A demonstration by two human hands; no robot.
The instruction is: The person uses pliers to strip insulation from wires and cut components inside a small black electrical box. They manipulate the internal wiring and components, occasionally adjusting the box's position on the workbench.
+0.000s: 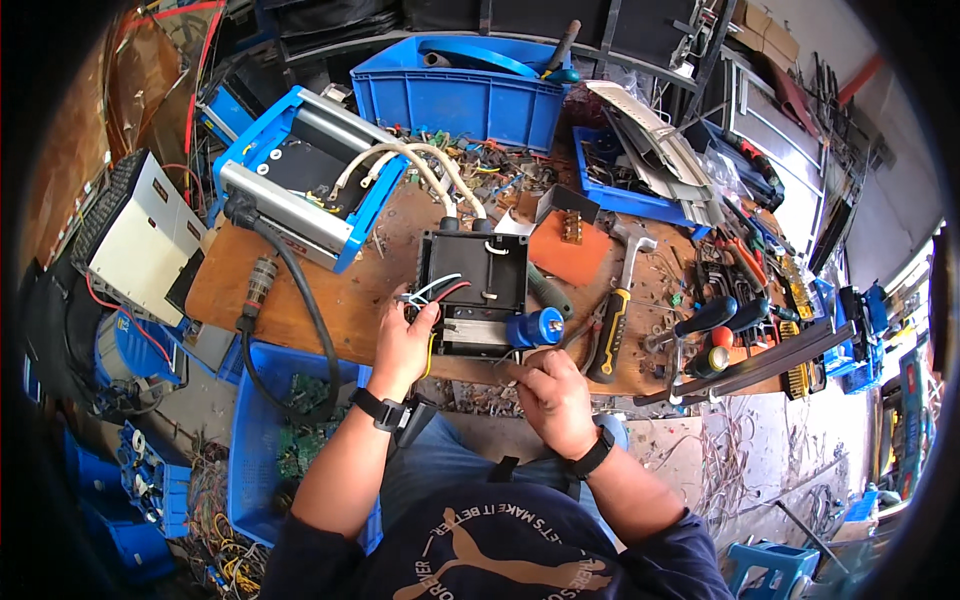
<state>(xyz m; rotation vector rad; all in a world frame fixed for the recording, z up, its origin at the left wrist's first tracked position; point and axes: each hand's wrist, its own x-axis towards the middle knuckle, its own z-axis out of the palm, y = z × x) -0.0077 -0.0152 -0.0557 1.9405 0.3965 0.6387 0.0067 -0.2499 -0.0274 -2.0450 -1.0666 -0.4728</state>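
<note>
An open black box [474,268] lies on the wooden workbench in front of me, with two thick white cables entering at its far side. At its left edge my left hand [402,348] is closed, thumb on top. Thin light, black and red wires [448,289] run from its fingers across the box. A blue cylinder [536,328], capacitor-like, leans at the near right corner by a silver metal strip [474,331]. Just below that cylinder my right hand [555,398] is curled, its fingertips pinched at the box's near edge. What they grip is too small to make out.
A blue-framed case [300,175] stands at the back left. On the right lie a hammer [624,285] with a black and yellow grip, an orange sheet [568,248] and several hand tools. Blue bins [460,100] stand behind; a black cable [302,285] hangs over the left edge.
</note>
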